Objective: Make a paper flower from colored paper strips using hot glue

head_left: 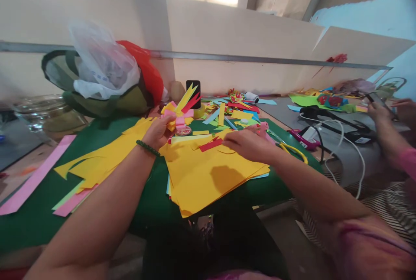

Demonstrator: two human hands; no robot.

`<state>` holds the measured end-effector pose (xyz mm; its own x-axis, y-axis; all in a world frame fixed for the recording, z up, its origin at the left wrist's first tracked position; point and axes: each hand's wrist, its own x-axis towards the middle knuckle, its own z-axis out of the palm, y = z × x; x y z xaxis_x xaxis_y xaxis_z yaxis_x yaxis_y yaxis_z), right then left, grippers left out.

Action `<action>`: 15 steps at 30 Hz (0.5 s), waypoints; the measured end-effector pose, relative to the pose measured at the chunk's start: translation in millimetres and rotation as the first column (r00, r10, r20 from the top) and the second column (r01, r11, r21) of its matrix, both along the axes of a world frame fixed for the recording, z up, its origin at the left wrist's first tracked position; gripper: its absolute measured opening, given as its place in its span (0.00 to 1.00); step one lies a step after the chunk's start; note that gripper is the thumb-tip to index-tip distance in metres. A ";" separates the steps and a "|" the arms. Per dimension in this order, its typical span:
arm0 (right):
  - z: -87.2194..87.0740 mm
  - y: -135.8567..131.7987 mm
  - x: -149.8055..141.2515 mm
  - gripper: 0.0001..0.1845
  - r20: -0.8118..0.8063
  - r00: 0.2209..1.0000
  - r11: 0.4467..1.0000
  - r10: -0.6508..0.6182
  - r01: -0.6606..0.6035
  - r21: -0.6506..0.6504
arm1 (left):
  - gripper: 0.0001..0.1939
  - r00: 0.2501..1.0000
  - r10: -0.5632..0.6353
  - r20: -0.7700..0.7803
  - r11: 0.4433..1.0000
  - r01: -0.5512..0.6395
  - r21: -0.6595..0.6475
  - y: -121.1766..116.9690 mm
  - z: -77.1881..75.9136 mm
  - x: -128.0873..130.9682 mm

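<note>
Our paper flower (179,117), pinched
Our left hand (160,131) clamps its left side between fingers; our right hand (244,144) is beside the red strip (210,145), finger closure we cannot tell.

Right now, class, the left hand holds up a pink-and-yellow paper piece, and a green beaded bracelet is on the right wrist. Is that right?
Not quite: the wrist is wrong. The head view shows the green beaded bracelet on the left wrist, not the right. The rest stands: the left hand holds up the pink-and-yellow paper piece.
</note>
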<state>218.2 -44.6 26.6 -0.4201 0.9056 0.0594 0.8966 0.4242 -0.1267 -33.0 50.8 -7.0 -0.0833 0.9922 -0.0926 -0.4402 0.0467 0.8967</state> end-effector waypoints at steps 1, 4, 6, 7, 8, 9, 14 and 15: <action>-3.8 13.2 -14.9 0.17 0.009 0.999 0.998 0.042 -0.041 -0.038 | 0.07 1.000 0.012 0.007 1.000 -0.012 0.000 -0.7 1.8 -0.4; -20.4 52.5 -52.1 0.19 0.051 0.998 0.990 0.035 -0.028 -0.136 | 0.07 0.998 0.061 0.035 0.998 -0.061 -0.002 -3.6 8.2 -1.5; -32.9 71.0 -68.8 0.18 0.050 0.998 0.985 -0.030 0.038 -0.169 | 0.07 0.994 0.104 0.043 0.994 -0.103 -0.024 -5.5 11.4 -1.5; -38.4 76.9 -74.4 0.17 0.043 0.998 0.983 -0.048 0.055 -0.175 | 0.08 0.991 0.125 0.042 0.992 -0.123 -0.040 -6.1 12.2 -1.2; -42.9 80.7 -78.2 0.16 0.035 0.998 0.983 -0.054 0.059 -0.176 | 0.08 0.989 0.142 0.040 0.989 -0.139 -0.053 -6.4 12.5 -0.8; -46.3 82.8 -80.2 0.16 0.024 0.999 0.983 -0.047 0.050 -0.179 | 0.08 0.988 0.150 0.039 0.987 -0.148 -0.059 -6.5 12.1 -0.3; -46.1 79.1 -73.5 0.11 -0.048 0.999 0.974 0.022 -0.033 -0.226 | 0.08 0.991 0.131 -0.015 0.991 -0.131 -0.008 -3.5 4.3 2.1; -43.7 77.2 -70.3 0.10 -0.086 0.996 0.970 0.038 -0.058 -0.238 | 0.09 0.991 0.126 -0.042 0.992 -0.126 0.014 -2.9 2.4 2.4</action>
